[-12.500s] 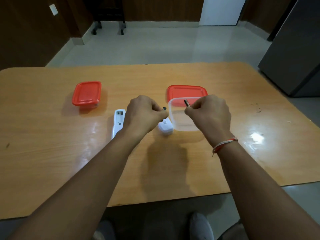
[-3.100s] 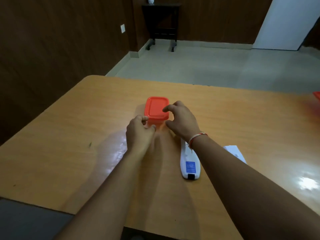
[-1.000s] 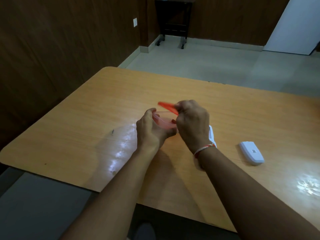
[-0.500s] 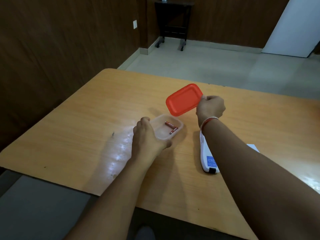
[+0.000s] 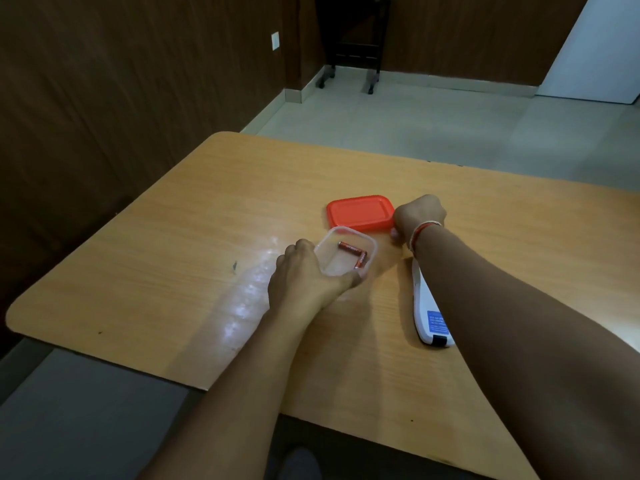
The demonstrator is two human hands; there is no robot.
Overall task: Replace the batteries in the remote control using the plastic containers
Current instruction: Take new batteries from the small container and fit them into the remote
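Note:
A small clear plastic container (image 5: 371, 244) stands open on the wooden table (image 5: 207, 216). Two red batteries (image 5: 353, 252) lie inside it. My left hand (image 5: 304, 282) grips its near left edge. Its red lid (image 5: 360, 213) lies flat on the table just behind it. My right hand (image 5: 417, 216) rests at the lid's right edge, fingers curled on it. The white remote control (image 5: 427, 306) lies face down to the right, partly hidden under my right forearm.
The table's left edge and rounded corners are close to the container. Beyond the table are a tiled floor, dark wood walls and a black stand (image 5: 351, 39) on wheels. A white door (image 5: 599, 46) is at the far right.
My right hand has lowered the red lid from the air onto the table behind the container. My left hand still holds the container in place.

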